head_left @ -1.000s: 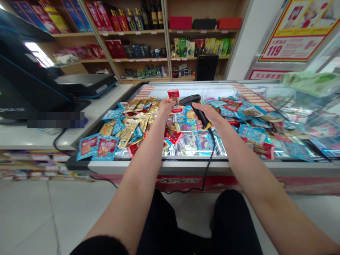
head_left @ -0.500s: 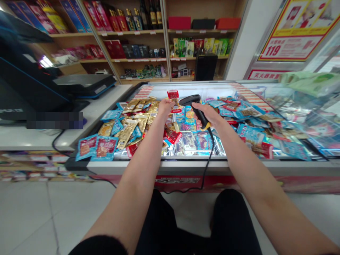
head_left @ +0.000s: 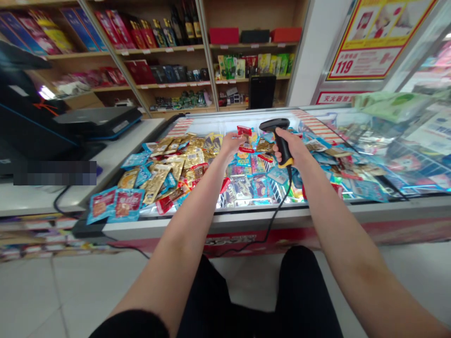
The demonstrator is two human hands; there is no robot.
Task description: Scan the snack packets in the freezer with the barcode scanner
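My left hand (head_left: 231, 142) is closed on a small red snack packet (head_left: 244, 131), held up over the glass lid of the chest freezer (head_left: 246, 217). Just to its right, my right hand (head_left: 289, 146) grips the handle of a black barcode scanner (head_left: 276, 129) with a yellow band, its head turned toward the packet. The scanner's black cable (head_left: 274, 213) hangs down over the freezer's front edge. Under both hands lies a spread of snack packets, gold ones (head_left: 183, 157) to the left and blue and red ones (head_left: 253, 178) in the middle and right.
A white counter (head_left: 116, 155) to the left carries a black till screen (head_left: 31, 126) and a flat black device (head_left: 97, 121). Wooden shelves (head_left: 176, 84) with boxes and bottles stand behind. A red and yellow poster (head_left: 373, 42) hangs at the right. My dark-clad knees are below.
My right hand has lifted the scanner and swung it to the right, away from the packet. My left hand has lowered the red packet slightly. The view has shifted a little to the right.
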